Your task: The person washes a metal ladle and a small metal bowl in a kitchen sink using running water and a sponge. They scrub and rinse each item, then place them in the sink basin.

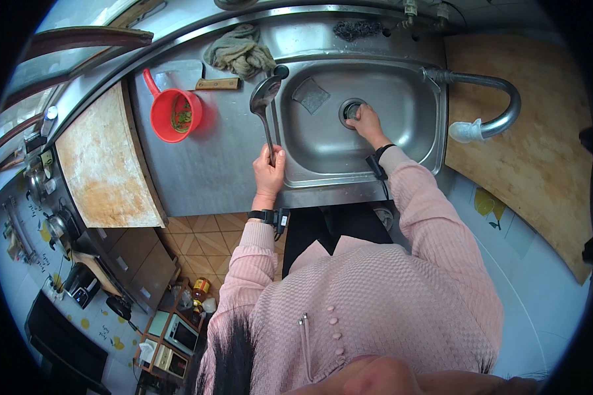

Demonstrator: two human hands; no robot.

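Observation:
My left hand (pixel 269 170) grips the handle of a metal ladle (pixel 265 96) at the left rim of the stainless-steel sink (pixel 321 153). The ladle's bowl points away from me. A dark round end (pixel 281 72), perhaps of another utensil, shows beside the bowl. Inside the sink, my right hand (pixel 367 126) reaches to the drain (pixel 346 118), its fingers closed on what looks like the metal drain strainer (pixel 353 109), partly hidden by them. A greyish translucent scouring pad (pixel 311 95) lies on the basin floor, left of the drain.
Left of the sink are a red plastic dipper (pixel 160 121) holding green scraps, a cleaver (pixel 217 84) and a crumpled cloth (pixel 239 52). A steel-wool scourer (pixel 358 30) sits behind the basin. The curved faucet (pixel 511 101) hangs over a wooden board (pixel 538 163) at right. Another board (pixel 106 158) stands left.

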